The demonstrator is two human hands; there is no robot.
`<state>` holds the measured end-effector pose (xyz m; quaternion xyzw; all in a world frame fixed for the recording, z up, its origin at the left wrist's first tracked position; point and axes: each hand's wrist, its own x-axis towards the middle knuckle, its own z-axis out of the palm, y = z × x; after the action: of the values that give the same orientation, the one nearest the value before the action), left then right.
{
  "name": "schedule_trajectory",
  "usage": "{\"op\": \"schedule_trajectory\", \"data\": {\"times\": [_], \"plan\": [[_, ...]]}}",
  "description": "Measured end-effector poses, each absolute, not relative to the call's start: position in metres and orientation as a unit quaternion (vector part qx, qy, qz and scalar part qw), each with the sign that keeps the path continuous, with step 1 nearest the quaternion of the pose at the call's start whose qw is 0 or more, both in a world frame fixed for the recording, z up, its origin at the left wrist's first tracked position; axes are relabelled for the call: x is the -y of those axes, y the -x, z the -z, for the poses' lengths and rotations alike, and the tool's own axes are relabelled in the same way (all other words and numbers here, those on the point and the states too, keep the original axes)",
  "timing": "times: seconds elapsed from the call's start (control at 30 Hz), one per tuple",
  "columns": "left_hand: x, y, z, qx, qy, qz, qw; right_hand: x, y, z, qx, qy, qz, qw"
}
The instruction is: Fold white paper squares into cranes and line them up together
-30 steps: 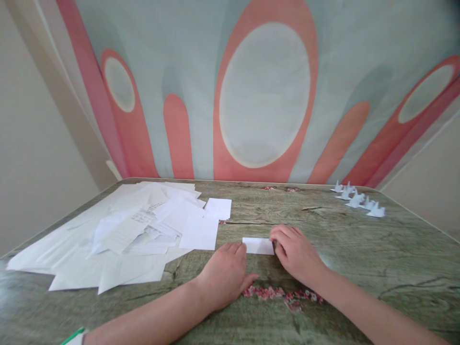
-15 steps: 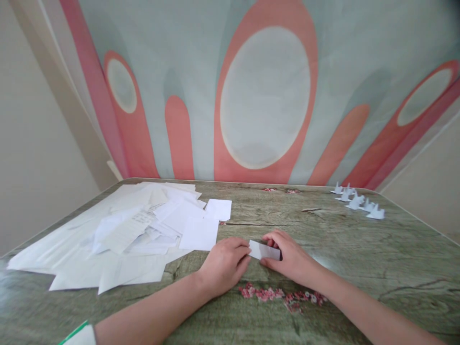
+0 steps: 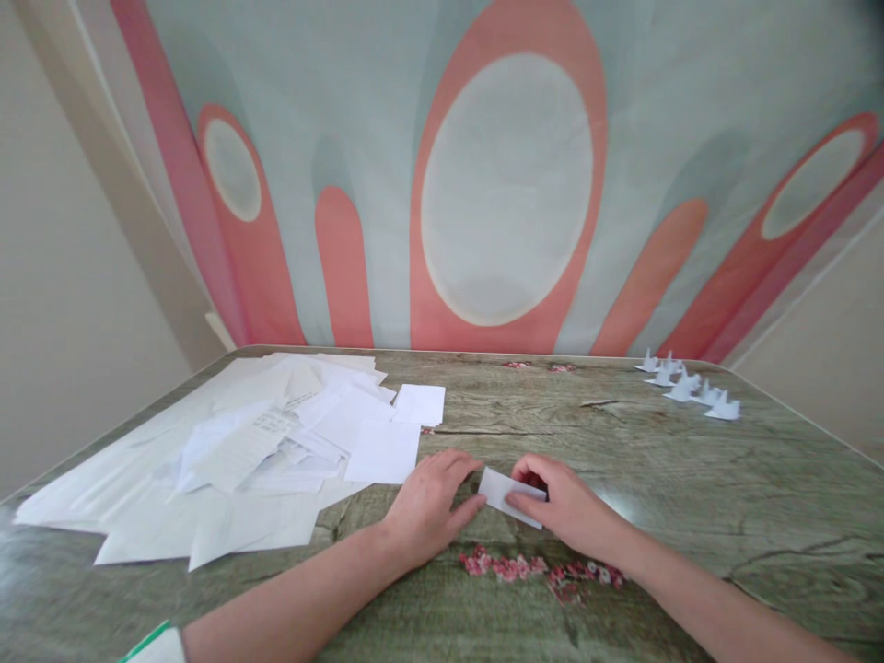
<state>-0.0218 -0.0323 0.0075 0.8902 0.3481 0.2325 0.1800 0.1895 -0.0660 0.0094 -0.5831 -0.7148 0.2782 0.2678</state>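
Observation:
A small folded strip of white paper (image 3: 498, 492) is held just above the wooden-patterned tabletop, tilted with its right end nearer to me. My right hand (image 3: 552, 497) pinches its right part, thumb on the near face and fingers curled behind. At the other end, my left hand (image 3: 435, 502) has thumb tip and index fingertip against the strip's left corners. The lower fingers of my left hand are partly hidden from view. Left of that hand lies a square white sheet (image 3: 383, 451), with a smaller stack of white squares (image 3: 420, 403) behind it.
A wide heap of loose white papers (image 3: 227, 451), some with writing, covers the table's left side. Several folded white paper cranes (image 3: 683, 385) stand in a group at the far right. Behind the table (image 3: 691, 497) hangs a pink and grey-green patterned backdrop (image 3: 387, 92).
The strip has tilted and shows more of its face toward me. My right thumb has come onto that face. My left fingertips have spread slightly at its left end.

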Motion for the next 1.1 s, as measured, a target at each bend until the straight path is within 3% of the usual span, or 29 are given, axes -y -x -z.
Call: {"op": "schedule_trajectory", "data": {"times": [0.33,0.77,1.1], "plan": [[0.0341,0.0191,-0.0138,-0.355,-0.838,-0.266,0.317,0.0719,-0.1827,-0.0137,0.693,0.546,-0.348,0.317],[0.0354,0.0152,-0.0125,-0.382,-0.775,-0.347,0.365,0.0718,-0.1836,-0.0181,0.696,0.533,-0.357,0.322],[0.0361,0.0156,-0.0127,-0.329,-0.752,-0.393,0.415,0.0696,-0.1829,-0.0101,0.540,0.520,-0.527,0.400]]}}
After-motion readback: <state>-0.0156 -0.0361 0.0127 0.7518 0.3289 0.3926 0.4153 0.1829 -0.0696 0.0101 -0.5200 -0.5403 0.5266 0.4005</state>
